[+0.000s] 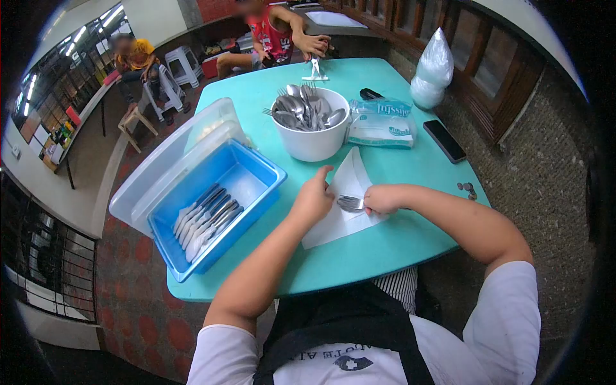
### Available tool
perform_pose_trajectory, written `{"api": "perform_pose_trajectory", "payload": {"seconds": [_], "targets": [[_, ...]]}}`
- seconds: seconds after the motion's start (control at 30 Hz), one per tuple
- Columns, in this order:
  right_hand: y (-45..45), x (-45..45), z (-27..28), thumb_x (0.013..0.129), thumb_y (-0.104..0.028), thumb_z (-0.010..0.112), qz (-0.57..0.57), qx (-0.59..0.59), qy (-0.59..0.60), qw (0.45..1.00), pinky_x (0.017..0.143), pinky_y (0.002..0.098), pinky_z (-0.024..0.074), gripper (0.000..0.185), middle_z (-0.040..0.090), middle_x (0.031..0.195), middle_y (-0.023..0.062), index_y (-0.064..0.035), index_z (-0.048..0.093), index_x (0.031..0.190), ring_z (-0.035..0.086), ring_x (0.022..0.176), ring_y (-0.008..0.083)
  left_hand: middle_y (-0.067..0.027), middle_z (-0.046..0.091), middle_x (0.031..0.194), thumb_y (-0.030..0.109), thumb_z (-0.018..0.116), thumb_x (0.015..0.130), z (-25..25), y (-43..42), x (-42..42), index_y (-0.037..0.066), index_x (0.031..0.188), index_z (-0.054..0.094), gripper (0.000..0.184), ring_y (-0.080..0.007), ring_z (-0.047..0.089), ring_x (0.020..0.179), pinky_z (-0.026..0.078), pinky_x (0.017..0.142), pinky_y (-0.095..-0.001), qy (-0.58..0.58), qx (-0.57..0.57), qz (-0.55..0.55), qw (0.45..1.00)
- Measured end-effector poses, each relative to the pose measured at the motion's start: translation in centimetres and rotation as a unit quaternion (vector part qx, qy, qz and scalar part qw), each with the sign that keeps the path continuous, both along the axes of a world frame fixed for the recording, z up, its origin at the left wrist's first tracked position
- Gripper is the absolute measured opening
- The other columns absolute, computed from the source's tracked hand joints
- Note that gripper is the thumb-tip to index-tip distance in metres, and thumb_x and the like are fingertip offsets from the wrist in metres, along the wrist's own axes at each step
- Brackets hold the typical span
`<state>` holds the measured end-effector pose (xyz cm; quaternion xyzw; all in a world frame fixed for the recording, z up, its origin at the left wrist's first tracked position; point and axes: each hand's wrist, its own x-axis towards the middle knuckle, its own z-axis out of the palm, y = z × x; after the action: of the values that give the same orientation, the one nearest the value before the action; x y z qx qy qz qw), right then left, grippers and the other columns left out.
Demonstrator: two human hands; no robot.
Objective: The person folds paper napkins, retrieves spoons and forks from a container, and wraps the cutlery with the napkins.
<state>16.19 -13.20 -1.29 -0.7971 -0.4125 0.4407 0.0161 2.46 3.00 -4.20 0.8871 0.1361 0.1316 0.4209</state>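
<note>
My right hand (383, 199) is closed round a fork and what looks like a spoon (351, 203), whose heads lie over a white paper napkin (340, 221). At the napkin's left edge is my left hand (314, 197), fingers apart, with the thumb and index finger near the paper. Beyond my hands stands a white bucket (316, 142) full of spoons and forks (305, 108). In the blue tub (249, 168) on the left, several napkin-wrapped cutlery sets (204, 217) lie in a row. A napkin pack (383, 125) rests right of the bucket.
A phone (444, 141) and coins (470, 190) lie on the turquoise table (423, 224) at the right. Behind the phone is a wrapped white bundle (432, 74). A clear lid (183, 160) leans by the tub. One person (277, 35) sits across the table; another (136, 58) sits farther left.
</note>
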Motion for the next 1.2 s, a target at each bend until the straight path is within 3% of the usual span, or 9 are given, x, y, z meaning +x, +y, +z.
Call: {"api": "perform_pose_trajectory", "payload": {"seconds": [0.27, 0.37, 0.47, 0.57, 0.7, 0.87, 0.97, 1.07, 1.2], "targets": [[0.5, -1.2, 2.1, 0.088, -0.017, 0.045, -0.023, -0.032, -0.001, 0.999, 0.042, 0.0319, 0.0314, 0.016, 0.048, 0.064, 0.0002, -0.0077, 0.057, 0.082, 0.038, 0.047, 0.014, -0.0093, 0.058, 0.078, 0.002, 0.069, 0.078, -0.2, 0.2, 0.3, 0.006, 0.129, 0.049, 0.055, -0.019, 0.057, 0.069, 0.049, 0.067, -0.0339, -0.052, -0.044, -0.04, 0.997], [0.6, -0.3, 1.1, 0.087, -0.016, 0.045, -0.083, -0.05, 0.06, 0.993, 0.042, 0.0327, 0.0315, 0.016, 0.049, 0.064, 0.0004, -0.0076, 0.058, 0.082, 0.038, 0.047, 0.0144, -0.0082, 0.058, 0.078, 0.001, 0.067, 0.078, 1.1, -0.5, 0.1, 0.005, 0.128, 0.05, 0.052, -0.018, 0.058, 0.069, 0.049, 0.067, -0.0331, -0.037, -0.049, -0.037, 0.997], [0.4, -0.6, 1.4, 0.086, -0.015, 0.046, 0.007, -0.034, -0.011, 0.999, 0.043, 0.0332, 0.0326, 0.016, 0.049, 0.063, 0.0013, -0.0072, 0.059, 0.083, 0.04, 0.048, 0.0149, -0.0075, 0.059, 0.079, 0.001, 0.066, 0.078, 0.9, -0.9, 0.5, 0.005, 0.127, 0.051, 0.051, -0.0168, 0.058, 0.07, 0.05, 0.067, -0.0326, -0.034, -0.055, -0.058, 0.996], [0.7, -0.7, 1.5, 0.086, -0.016, 0.046, -0.021, -0.051, -0.001, 0.998, 0.045, 0.0337, 0.0362, 0.018, 0.051, 0.062, 0.0034, -0.0063, 0.061, 0.086, 0.045, 0.05, 0.0159, -0.0074, 0.059, 0.08, 0.001, 0.066, 0.079, 0.2, -1.4, 0.8, 0.005, 0.127, 0.052, 0.05, -0.0165, 0.058, 0.07, 0.05, 0.067, -0.0324, -0.029, -0.057, -0.072, 0.995], [0.7, -1.0, 1.7, 0.087, -0.018, 0.048, -0.001, -0.046, -0.038, 0.998, 0.048, 0.0377, 0.0423, 0.02, 0.056, 0.066, 0.0071, -0.0058, 0.064, 0.09, 0.051, 0.054, 0.0196, -0.01, 0.062, 0.083, 0.0, 0.063, 0.078, 0.4, -1.9, 0.8, 0.007, 0.131, 0.048, 0.056, -0.0227, 0.063, 0.073, 0.051, 0.069, -0.0349, -0.023, -0.063, -0.072, 0.995], [0.6, -0.8, 1.5, 0.088, -0.019, 0.052, 0.005, -0.036, -0.038, 0.999, 0.053, 0.0417, 0.0492, 0.022, 0.062, 0.074, 0.0115, -0.0046, 0.068, 0.091, 0.058, 0.058, 0.0249, -0.0159, 0.056, 0.11, -0.004, 0.065, 0.07, -0.1, -1.8, 0.6, 0.013, 0.146, 0.029, 0.086, -0.0241, 0.064, 0.075, 0.053, 0.071, -0.0359, -0.036, -0.026, -0.061, 0.997], [0.5, -1.7, 2.6, 0.088, -0.02, 0.043, -0.005, -0.042, -0.04, 0.998, 0.056, 0.0396, 0.0449, 0.027, 0.061, 0.072, 0.009, -0.0057, 0.065, 0.093, 0.057, 0.059, 0.0236, -0.0205, 0.053, 0.109, -0.005, 0.063, 0.067, 0.4, -2.6, 0.4, 0.008, 0.141, 0.035, 0.081, -0.0389, 0.056, 0.1, 0.05, 0.083, -0.0421, -0.044, -0.06, -0.046, 0.996], [0.4, -1.5, 1.9, 0.089, -0.021, 0.042, 0.025, -0.024, -0.071, 0.997, 0.057, 0.0399, 0.0463, 0.028, 0.061, 0.073, 0.0092, -0.005, 0.065, 0.094, 0.058, 0.063, 0.0223, -0.022, 0.05, 0.11, -0.004, 0.065, 0.066, 0.1, -2.5, 0.5, 0.007, 0.137, 0.038, 0.077, -0.0389, 0.054, 0.103, 0.05, 0.084, -0.042, -0.03, -0.085, -0.022, 0.996], [0.3, 0.0, -0.6, 0.092, -0.023, 0.042, 0.074, -0.011, -0.056, 0.996, 0.058, 0.0364, 0.0479, 0.029, 0.061, 0.075, 0.0095, -0.0052, 0.065, 0.094, 0.059, 0.068, 0.0195, -0.0211, 0.054, 0.108, 0.005, 0.076, 0.065, -1.1, -1.5, 0.5, 0.003, 0.116, 0.057, 0.054, -0.0371, 0.058, 0.095, 0.051, 0.081, -0.0418, 0.012, 0.008, 0.027, 1.0]]}}
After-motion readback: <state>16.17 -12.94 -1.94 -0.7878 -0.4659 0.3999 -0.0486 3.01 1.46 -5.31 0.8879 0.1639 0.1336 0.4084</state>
